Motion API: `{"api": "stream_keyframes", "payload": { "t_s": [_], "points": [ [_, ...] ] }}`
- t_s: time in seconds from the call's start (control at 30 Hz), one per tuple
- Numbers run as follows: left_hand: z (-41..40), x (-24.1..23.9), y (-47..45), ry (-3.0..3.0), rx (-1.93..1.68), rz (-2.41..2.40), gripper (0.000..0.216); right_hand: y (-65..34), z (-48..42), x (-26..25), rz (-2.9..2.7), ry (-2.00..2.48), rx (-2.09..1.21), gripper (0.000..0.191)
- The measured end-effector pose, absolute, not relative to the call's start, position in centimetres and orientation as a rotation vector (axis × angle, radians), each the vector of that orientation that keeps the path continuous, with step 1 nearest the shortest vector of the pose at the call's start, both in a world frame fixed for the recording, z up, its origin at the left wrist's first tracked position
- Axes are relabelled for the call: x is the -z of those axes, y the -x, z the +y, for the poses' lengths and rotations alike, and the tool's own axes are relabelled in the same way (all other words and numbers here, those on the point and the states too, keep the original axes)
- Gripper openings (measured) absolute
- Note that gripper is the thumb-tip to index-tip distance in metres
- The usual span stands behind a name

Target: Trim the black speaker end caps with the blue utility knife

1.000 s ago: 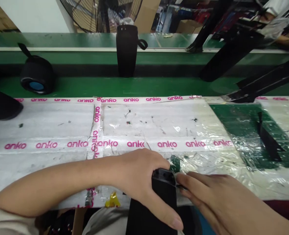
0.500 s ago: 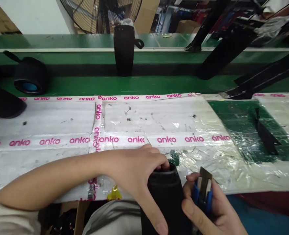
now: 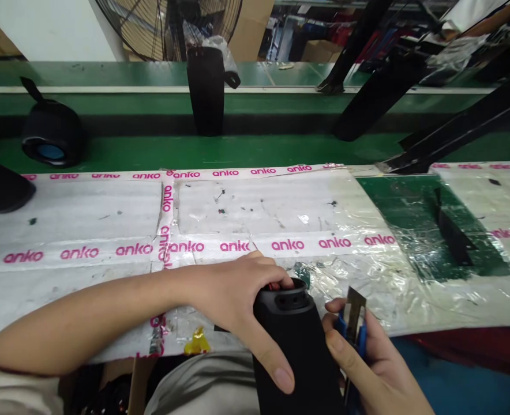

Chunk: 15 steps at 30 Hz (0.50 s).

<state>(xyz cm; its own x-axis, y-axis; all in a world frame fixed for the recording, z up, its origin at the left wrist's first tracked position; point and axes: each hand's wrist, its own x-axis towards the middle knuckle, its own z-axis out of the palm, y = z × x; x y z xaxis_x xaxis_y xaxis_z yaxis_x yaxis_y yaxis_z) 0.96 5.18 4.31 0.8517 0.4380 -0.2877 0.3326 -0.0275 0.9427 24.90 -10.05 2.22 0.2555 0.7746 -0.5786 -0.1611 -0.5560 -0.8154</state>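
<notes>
Left hand (image 3: 233, 300) grips the black speaker (image 3: 296, 346) at the tabletop (image 3: 86, 213) edge, right hand (image 3: 374, 369) closed round a blue-handled scraper blade (image 3: 354, 323).

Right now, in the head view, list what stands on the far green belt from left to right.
Black speaker lying on its side → upright black speaker → slanted black bar.

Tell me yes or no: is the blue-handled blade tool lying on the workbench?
No, the right hand grips the blade tool beside the black cylinder, which the left hand holds.
</notes>
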Motion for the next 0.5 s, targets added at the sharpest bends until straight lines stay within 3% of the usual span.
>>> {"api": "stream_keyframes", "payload": {
  "t_s": [0.27,0.5],
  "points": [
    [4.3,-2.3,-1.5,-1.694,-0.302,0.595,0.087,-27.9,-10.4,0.9,-0.417,1.706,-1.518,0.089],
    [2.9,-1.2,-1.9,-1.818,-0.775,0.481,0.078,-23.5,-11.7,-2.3,-0.476,1.707,-1.507,0.081]
  ]
}}
